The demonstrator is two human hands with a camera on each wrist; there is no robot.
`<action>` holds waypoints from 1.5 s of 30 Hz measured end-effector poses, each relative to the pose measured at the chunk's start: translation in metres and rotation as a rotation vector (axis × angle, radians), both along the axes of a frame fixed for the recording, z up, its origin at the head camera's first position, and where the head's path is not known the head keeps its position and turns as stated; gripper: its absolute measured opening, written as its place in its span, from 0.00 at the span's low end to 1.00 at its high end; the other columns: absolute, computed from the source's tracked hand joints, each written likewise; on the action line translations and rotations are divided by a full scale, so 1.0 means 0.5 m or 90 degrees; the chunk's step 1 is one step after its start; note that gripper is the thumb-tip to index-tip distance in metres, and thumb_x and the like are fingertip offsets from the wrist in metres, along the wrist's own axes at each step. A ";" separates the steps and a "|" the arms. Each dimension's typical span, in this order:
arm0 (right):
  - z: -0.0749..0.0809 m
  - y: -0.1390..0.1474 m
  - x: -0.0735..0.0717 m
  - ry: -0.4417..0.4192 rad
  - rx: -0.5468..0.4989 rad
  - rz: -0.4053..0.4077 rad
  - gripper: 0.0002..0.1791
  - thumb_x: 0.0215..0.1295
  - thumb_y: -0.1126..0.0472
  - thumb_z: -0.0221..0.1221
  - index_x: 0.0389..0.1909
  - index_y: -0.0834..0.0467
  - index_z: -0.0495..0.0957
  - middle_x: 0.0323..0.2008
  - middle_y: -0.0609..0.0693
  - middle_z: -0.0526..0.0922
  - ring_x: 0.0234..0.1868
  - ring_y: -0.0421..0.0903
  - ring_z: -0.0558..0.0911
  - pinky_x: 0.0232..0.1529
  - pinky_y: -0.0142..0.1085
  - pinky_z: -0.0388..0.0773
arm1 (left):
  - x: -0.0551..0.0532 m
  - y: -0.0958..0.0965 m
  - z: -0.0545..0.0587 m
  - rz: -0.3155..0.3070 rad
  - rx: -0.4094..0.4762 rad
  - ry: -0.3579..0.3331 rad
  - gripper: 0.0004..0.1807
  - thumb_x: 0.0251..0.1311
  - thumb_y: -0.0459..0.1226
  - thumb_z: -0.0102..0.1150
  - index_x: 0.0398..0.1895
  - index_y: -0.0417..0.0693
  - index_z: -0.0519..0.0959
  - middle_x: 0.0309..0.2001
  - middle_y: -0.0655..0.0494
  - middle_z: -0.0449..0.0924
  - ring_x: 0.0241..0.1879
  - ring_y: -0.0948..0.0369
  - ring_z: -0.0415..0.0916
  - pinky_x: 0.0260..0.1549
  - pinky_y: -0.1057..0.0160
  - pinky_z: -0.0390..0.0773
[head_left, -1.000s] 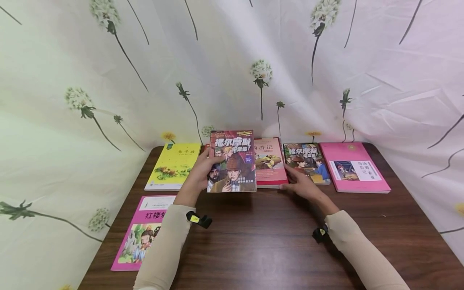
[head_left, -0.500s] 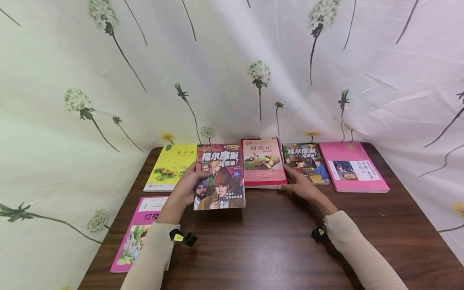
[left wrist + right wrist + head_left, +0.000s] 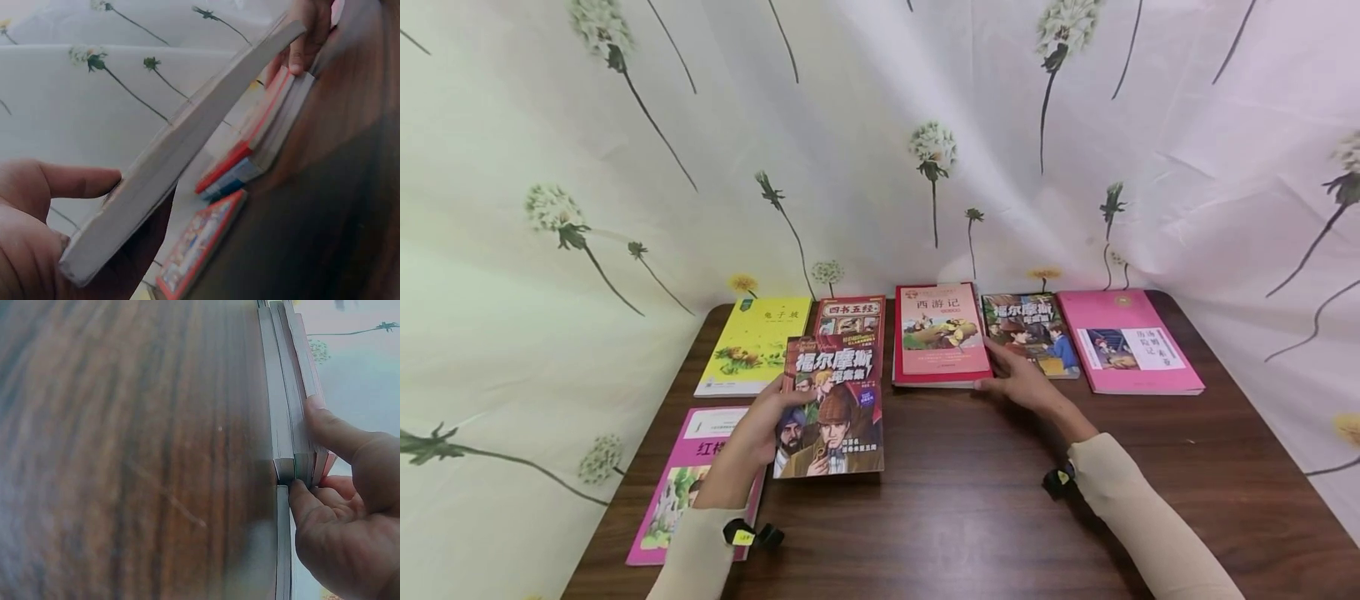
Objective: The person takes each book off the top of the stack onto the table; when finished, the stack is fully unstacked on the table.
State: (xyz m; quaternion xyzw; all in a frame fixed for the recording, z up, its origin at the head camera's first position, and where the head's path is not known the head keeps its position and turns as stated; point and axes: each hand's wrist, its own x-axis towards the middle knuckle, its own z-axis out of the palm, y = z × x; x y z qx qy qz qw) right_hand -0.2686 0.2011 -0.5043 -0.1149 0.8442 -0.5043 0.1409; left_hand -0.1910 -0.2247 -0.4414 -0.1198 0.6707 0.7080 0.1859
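Note:
In the head view my left hand (image 3: 762, 429) holds a Sherlock Holmes paperback (image 3: 838, 417) by its left edge, thumb on the cover. The left wrist view shows this paperback (image 3: 169, 150) raised and tilted, its page edge toward the camera and fingers beneath. My right hand (image 3: 1026, 382) is at the front right corner of a small stack of books, with a pink-and-red book (image 3: 943, 329) on top. In the right wrist view its thumb presses the stack's page edges (image 3: 303, 394), while curled fingers touch the adjoining side.
Along the back of the wooden table (image 3: 970, 533) lie a yellow book (image 3: 752, 342), a partly covered red book (image 3: 850, 312), another Sherlock Holmes book (image 3: 1037, 333) and a pink book (image 3: 1135, 350). A magenta book (image 3: 673, 492) lies front left, partly under my left arm. Behind hangs a dandelion-patterned curtain (image 3: 850, 167).
My left hand has carried the paperback left and toward the front, off the view of the stack, uncovering the red book behind. The right hand stays at the stack's corner.

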 end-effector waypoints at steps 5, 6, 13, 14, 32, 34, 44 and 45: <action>-0.002 -0.001 0.001 -0.004 -0.007 -0.003 0.53 0.72 0.59 0.69 0.88 0.53 0.47 0.85 0.65 0.52 0.84 0.62 0.57 0.80 0.56 0.64 | 0.025 -0.010 -0.021 -0.011 -0.053 -0.019 0.49 0.79 0.46 0.55 0.89 0.44 0.36 0.82 0.35 0.54 0.73 0.47 0.67 0.65 0.55 0.78; -0.003 -0.001 0.001 -0.003 -0.007 -0.003 0.52 0.72 0.59 0.69 0.88 0.53 0.47 0.85 0.65 0.52 0.84 0.62 0.57 0.80 0.56 0.64 | 0.028 -0.012 -0.026 -0.013 -0.056 -0.018 0.48 0.80 0.47 0.54 0.88 0.43 0.36 0.81 0.34 0.55 0.72 0.47 0.68 0.64 0.55 0.79; -0.004 0.000 -0.002 -0.002 -0.006 -0.004 0.52 0.73 0.59 0.68 0.88 0.53 0.46 0.85 0.64 0.53 0.84 0.61 0.58 0.80 0.56 0.65 | 0.052 -0.021 -0.054 -0.019 -0.015 -0.017 0.37 0.79 0.41 0.54 0.82 0.40 0.51 0.40 0.59 0.84 0.38 0.64 0.84 0.39 0.63 0.87; -0.003 0.000 -0.002 -0.003 -0.008 -0.004 0.52 0.73 0.59 0.68 0.88 0.53 0.46 0.85 0.64 0.53 0.84 0.61 0.58 0.80 0.56 0.65 | 0.054 -0.021 -0.056 -0.016 -0.012 -0.023 0.35 0.79 0.40 0.54 0.81 0.40 0.53 0.39 0.59 0.84 0.37 0.64 0.85 0.39 0.63 0.88; -0.003 -0.001 -0.002 -0.002 -0.008 -0.001 0.52 0.73 0.60 0.68 0.88 0.53 0.46 0.85 0.64 0.52 0.84 0.61 0.58 0.79 0.55 0.66 | 0.082 -0.002 -0.067 -0.031 -0.354 0.044 0.38 0.76 0.40 0.58 0.77 0.23 0.57 0.42 0.36 0.80 0.26 0.59 0.77 0.32 0.56 0.83; -0.002 -0.001 -0.002 0.000 -0.010 0.000 0.52 0.73 0.60 0.68 0.88 0.54 0.46 0.85 0.64 0.52 0.84 0.61 0.58 0.79 0.55 0.65 | 0.085 -0.001 -0.063 -0.044 -0.392 0.048 0.39 0.75 0.41 0.59 0.76 0.22 0.58 0.46 0.31 0.79 0.29 0.57 0.77 0.34 0.55 0.83; -0.001 -0.003 0.000 0.005 -0.012 0.003 0.52 0.73 0.61 0.68 0.88 0.55 0.45 0.85 0.64 0.51 0.84 0.61 0.58 0.79 0.55 0.65 | 0.104 0.001 -0.056 -0.087 -0.545 0.074 0.33 0.70 0.47 0.65 0.63 0.27 0.72 0.41 0.37 0.82 0.29 0.52 0.80 0.31 0.53 0.82; -0.001 -0.003 0.001 0.006 -0.012 0.001 0.52 0.73 0.61 0.68 0.88 0.55 0.45 0.85 0.64 0.51 0.84 0.61 0.58 0.79 0.55 0.65 | 0.106 0.002 -0.055 -0.085 -0.574 0.093 0.32 0.70 0.47 0.67 0.61 0.27 0.73 0.42 0.36 0.82 0.30 0.51 0.80 0.32 0.51 0.82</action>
